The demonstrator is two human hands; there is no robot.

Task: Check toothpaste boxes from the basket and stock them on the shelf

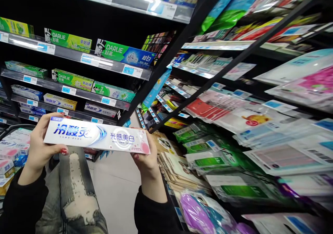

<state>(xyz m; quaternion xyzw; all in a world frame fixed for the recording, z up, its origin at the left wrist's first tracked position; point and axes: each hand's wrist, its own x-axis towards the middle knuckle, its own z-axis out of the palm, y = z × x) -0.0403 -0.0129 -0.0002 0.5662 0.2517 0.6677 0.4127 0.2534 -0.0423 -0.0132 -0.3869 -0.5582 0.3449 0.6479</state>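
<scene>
A long white toothpaste box (97, 134) with blue lettering and pink spots is held up in front of me, its printed face toward the camera. My left hand (43, 140) grips its left end, thumb below and fingers behind the top edge. Around the right end closes my right hand (148, 154), its fingertips partly hidden behind the box. The box tilts slightly, lower on the right. Left of my left wrist, more toothpaste boxes (13, 147) lie stacked in a dark-rimmed container.
Ahead, shelves (75, 57) carry green toothpaste boxes (69, 39) above several price tags. A white and purple toothpaste box (100, 109) sits low on the rack. Along the right hang packaged goods (208, 159), near my right arm. Grey floor (117, 182) shows below.
</scene>
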